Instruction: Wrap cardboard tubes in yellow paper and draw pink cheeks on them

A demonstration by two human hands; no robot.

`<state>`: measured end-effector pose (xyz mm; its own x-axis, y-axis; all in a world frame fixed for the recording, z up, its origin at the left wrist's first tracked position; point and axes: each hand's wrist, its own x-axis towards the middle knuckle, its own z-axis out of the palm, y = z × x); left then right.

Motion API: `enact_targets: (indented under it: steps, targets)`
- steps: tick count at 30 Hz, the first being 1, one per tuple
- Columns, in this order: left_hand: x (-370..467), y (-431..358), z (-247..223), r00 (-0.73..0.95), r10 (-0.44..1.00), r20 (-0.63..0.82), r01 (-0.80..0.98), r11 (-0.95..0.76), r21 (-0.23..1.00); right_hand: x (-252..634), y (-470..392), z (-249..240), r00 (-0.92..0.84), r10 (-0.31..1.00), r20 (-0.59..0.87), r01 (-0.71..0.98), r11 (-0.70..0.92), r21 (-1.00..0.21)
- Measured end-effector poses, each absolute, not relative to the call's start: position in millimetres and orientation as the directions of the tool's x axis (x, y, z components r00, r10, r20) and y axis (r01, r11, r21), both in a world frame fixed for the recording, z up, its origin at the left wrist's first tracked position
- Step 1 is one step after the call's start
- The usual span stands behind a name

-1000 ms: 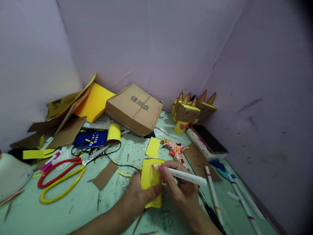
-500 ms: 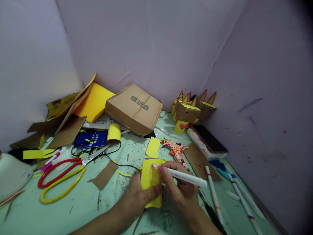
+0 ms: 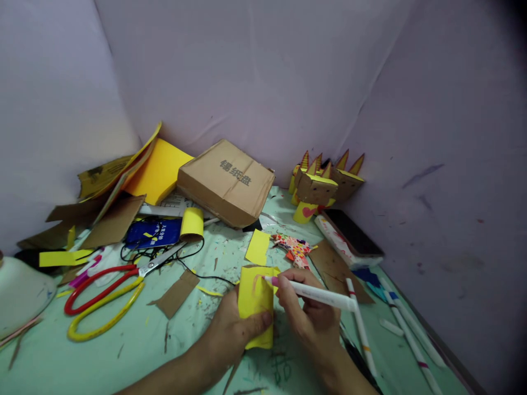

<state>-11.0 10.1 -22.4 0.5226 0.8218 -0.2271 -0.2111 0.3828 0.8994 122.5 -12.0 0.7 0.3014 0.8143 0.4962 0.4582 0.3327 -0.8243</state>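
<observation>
Over the bench (image 3: 140, 365), yellow paper (image 3: 252, 299) is being clasped by the left hand (image 3: 231, 328), long axis running forward; at its right, a marker (image 3: 319, 294) is being pinched by the right hand (image 3: 308, 315), tip leftward.

Stained pale-green desk (image 3: 138, 365), red-and-yellow scissors (image 3: 144, 270) at lower left, cardboard scrap (image 3: 177, 294) left of lower centre, yellow paper rectangle (image 3: 258, 247) just below centre, patterned cutout (image 3: 297, 251) beside it, white markers (image 3: 361, 329) at lower right

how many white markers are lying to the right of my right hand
3: one marker nearest your right hand, another and a third farther right; more may be hidden.
</observation>
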Motion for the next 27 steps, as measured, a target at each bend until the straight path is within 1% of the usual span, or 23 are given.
enact_targets:
  steps: [4,10,13,17,22,27]
  targets:
    - [-10.6,10.3,-19.4,0.518,0.822,-0.237,-0.224,0.397,0.890,124.8,-11.3,2.8,0.330,0.803,0.497,0.483,0.308,-0.820]
    - [-9.8,11.4,-20.1,0.502,0.834,-0.229,-0.207,0.373,0.904,123.0,-11.0,1.2,0.298,0.814,0.498,0.454,0.338,-0.824]
    - [-9.8,11.5,-21.7,0.510,0.835,-0.205,-0.220,0.358,0.907,122.6,-11.6,0.5,0.269,0.814,0.516,0.465,0.359,-0.809]
    - [-9.9,12.1,-22.1,0.532,0.825,-0.192,-0.232,0.360,0.904,121.7,-11.9,0.6,0.298,0.814,0.498,0.452,0.339,-0.825]
    - [-9.2,11.4,-22.8,0.529,0.831,-0.172,-0.253,0.348,0.903,120.8,-11.8,-0.3,0.254,0.813,0.524,0.436,0.388,-0.812]
    - [-9.9,10.0,-22.3,0.537,0.820,-0.198,-0.243,0.375,0.895,124.0,-12.1,1.5,0.268,0.818,0.509,0.472,0.349,-0.809]
